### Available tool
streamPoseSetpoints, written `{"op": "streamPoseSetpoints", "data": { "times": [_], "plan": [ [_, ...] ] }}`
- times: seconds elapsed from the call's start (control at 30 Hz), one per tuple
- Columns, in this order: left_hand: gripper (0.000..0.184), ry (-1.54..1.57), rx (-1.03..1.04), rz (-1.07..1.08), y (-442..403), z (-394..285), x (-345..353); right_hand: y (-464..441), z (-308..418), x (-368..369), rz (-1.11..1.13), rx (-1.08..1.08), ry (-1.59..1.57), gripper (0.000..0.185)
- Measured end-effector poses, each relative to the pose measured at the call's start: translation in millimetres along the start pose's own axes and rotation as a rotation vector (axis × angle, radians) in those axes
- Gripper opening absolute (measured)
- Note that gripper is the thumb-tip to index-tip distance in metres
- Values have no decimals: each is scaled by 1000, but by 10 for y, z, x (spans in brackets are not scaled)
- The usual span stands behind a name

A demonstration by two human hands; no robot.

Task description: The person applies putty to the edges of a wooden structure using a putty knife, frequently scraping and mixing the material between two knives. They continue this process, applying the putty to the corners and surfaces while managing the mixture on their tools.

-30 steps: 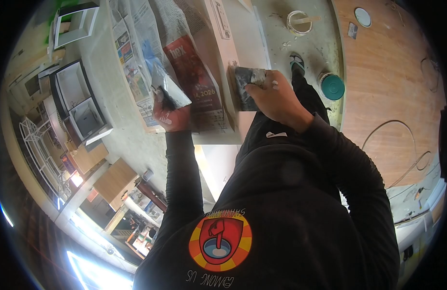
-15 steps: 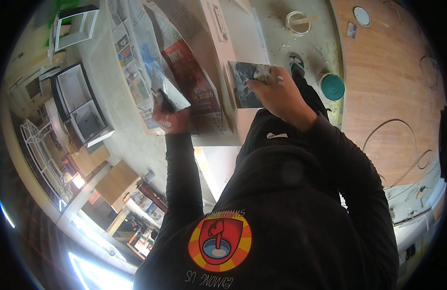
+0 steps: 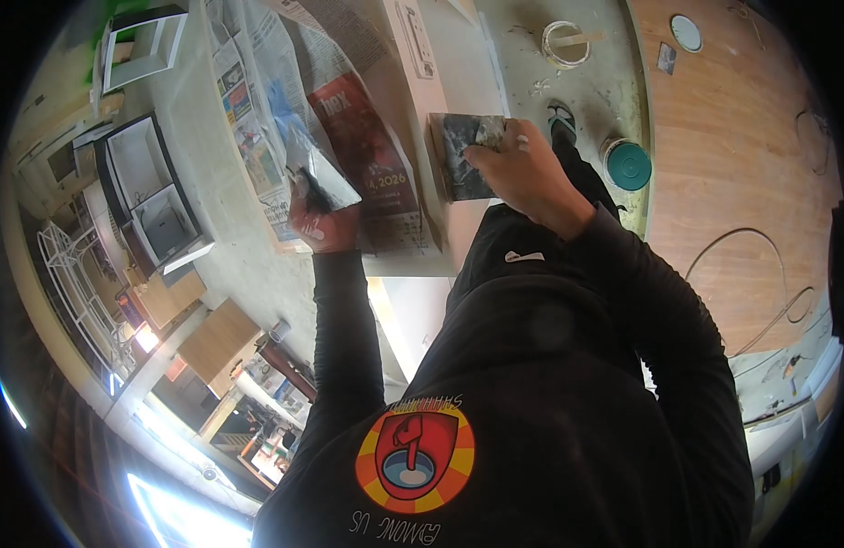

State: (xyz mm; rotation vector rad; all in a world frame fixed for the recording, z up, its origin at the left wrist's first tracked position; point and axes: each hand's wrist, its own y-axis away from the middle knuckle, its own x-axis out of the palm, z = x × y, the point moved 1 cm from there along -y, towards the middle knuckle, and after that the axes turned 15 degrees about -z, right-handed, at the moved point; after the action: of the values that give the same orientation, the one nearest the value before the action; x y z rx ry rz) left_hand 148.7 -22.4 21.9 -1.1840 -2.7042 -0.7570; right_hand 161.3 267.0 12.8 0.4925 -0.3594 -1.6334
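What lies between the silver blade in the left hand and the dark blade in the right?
The head view shows part of a red newspaper page, then a pale panel edge, between silver blade and dark blade.

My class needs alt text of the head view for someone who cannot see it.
A person's right hand holds a smeared flat blade beside a pale edge; the left hand holds a second blade over newspaper. A green-topped tub stands nearby.

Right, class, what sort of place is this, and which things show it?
Probably a workshop or a room under renovation: printed newspaper sheets are spread out, a round white bucket has a pale, flat stick across it, and the right hand grips a dark, flat, rectangular blade.
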Motion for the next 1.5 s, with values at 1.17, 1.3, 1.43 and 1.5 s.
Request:
{"op": "streamPoseSetpoints", "data": {
  "times": [1.17, 1.3, 1.43, 1.5],
  "plan": [
    [30, -652, 555, 160, -82, 53, -181, 151, -25, -195, 106, -218, -143, 20],
    [33, -307, 174, 72, -229, 72, -309, 93, -73, -255, 11, -15, -235, 17],
    [37, -192, 89, 46, -104, 9, -172, 113, -260, -385, 46, 190, -424, 19],
    [38, 31, -72, 63, -123, 21, -162, 169, -323, -499, 25, 167, -440, 20]
  ]
}}
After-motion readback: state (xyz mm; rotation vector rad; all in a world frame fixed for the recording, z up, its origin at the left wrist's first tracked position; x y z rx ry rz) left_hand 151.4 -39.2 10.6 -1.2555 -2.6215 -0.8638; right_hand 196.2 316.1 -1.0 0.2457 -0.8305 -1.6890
